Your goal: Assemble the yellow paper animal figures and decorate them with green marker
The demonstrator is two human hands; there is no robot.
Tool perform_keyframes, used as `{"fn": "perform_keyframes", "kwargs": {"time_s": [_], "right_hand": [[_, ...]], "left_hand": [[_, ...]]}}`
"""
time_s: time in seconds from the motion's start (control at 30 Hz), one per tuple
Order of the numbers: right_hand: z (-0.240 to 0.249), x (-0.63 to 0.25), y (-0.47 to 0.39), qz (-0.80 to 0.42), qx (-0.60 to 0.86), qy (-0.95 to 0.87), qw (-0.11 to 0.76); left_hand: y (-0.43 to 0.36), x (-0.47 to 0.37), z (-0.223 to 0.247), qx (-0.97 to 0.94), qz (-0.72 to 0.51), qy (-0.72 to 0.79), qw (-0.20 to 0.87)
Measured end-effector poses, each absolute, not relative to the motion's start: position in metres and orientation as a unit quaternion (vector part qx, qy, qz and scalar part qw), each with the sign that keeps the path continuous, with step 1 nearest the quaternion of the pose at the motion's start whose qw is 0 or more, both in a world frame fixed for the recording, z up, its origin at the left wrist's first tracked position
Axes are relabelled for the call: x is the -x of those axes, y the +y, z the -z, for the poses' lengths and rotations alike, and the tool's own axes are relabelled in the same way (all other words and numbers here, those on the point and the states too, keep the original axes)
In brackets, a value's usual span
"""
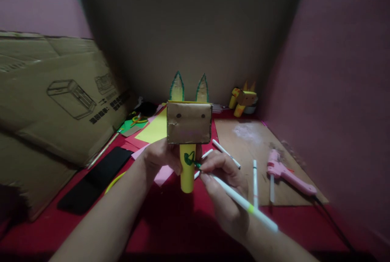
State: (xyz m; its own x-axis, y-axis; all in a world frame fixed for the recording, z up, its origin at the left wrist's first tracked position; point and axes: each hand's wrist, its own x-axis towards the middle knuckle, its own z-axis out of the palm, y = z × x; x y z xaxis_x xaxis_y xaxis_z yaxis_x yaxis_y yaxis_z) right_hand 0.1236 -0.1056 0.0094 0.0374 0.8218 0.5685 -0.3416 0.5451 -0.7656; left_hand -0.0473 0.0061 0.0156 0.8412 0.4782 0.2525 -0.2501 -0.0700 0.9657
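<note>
A cardboard animal figure (189,130) stands upright in front of me, with a box head, two pointed ears edged in green and a yellow tube below. My left hand (161,154) is closed around it from behind and the left; some fingers are hidden. Pinched in my right hand (227,185) is a marker pen (240,201), white with a yellow-green band. Its green tip is at the tube's right side, beside a dark green drawn shape (189,157) on the yellow surface.
A pink glue gun (286,174) lies on a cardboard sheet (231,140) at right, near more markers (255,180). A black phone (96,180) and yellow paper (154,126) are left. Another cardboard animal (243,97) stands behind. A large cardboard box (55,103) borders the left.
</note>
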Motion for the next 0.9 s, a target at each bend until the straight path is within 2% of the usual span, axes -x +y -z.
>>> {"fn": "perform_keyframes", "kwargs": {"time_s": [0.9], "right_hand": [[-0.0109, -0.1235, -0.1057, -0.392, 0.238, -0.552, 0.696]], "left_hand": [[0.0061, 0.047, -0.0152, -0.671, -0.254, 0.082, 0.692]]}}
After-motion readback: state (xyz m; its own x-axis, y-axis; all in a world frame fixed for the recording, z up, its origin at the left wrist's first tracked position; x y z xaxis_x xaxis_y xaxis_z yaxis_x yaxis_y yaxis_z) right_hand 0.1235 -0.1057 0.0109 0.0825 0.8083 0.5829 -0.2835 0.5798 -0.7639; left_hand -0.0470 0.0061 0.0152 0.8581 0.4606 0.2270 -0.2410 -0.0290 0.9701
